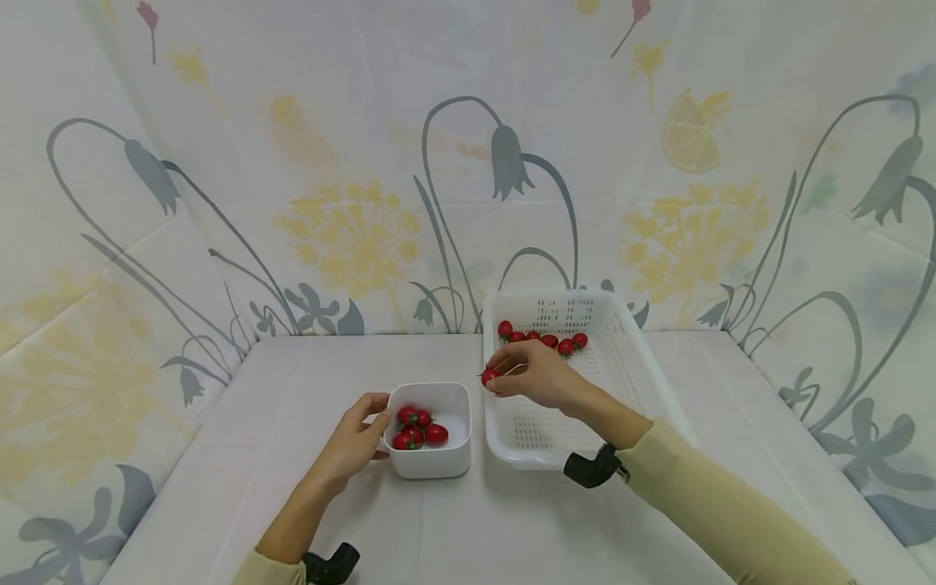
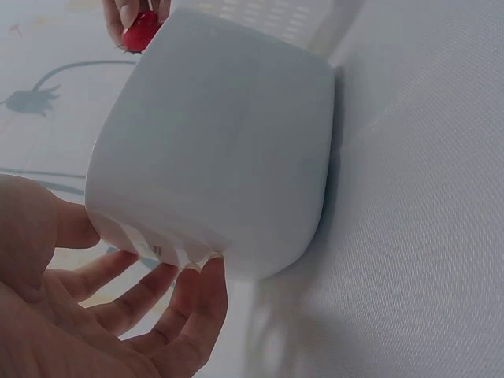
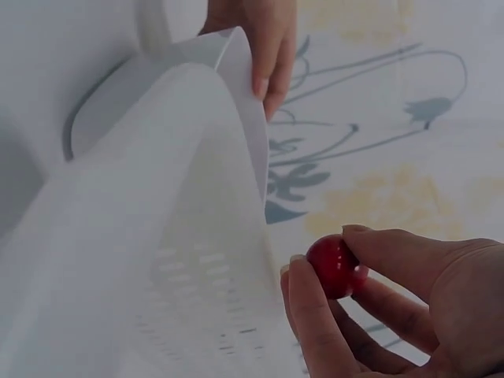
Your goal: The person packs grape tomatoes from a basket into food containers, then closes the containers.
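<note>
Right hand (image 3: 394,307) pinching a tomato (image 3: 334,266), left hand (image 1: 356,443) gripping the bowl (image 1: 431,461), its 5 tomatoes head-view only

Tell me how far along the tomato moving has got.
Done: about five cherry tomatoes already lie in the small white bowl. In hand: the right hand pinches one tomato at the near-left rim of the white basket, between basket and bowl, while the left hand grips the bowl's side. Left: roughly six tomatoes remain along the basket's far wall.
</note>
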### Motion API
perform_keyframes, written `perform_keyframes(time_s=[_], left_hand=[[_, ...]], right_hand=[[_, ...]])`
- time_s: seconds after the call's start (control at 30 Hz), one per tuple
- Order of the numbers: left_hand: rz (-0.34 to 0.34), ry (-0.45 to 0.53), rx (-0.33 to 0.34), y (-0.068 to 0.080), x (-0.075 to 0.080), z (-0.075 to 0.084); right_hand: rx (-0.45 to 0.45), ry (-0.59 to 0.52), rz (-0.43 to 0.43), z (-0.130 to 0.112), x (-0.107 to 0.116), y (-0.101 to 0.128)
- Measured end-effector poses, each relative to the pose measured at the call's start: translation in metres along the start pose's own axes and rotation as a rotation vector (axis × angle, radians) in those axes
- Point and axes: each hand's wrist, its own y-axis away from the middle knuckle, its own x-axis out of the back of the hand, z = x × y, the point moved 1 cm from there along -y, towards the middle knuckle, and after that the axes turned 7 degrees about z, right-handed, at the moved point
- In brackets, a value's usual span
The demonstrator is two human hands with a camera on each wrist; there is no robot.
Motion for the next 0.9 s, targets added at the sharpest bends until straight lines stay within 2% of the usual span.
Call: perform_keyframes(time_s=[0.23, 0.5, 0.9], left_hand=[[-0.002, 0.004, 0.002, 0.000, 0.000, 0.001], [-0.003, 0.011, 0.008, 0.001, 0.001, 0.001], [-0.020, 0.030, -0.008, 0.001, 0.001, 0.000]], right_hand=[[0.070, 0.055, 0.004, -0.011, -0.019, 0.001], [0.167, 0.161, -0.021, -0.012, -0.055, -0.003], [0.201, 0.170, 0.039, -0.016, -0.105, -0.007]])
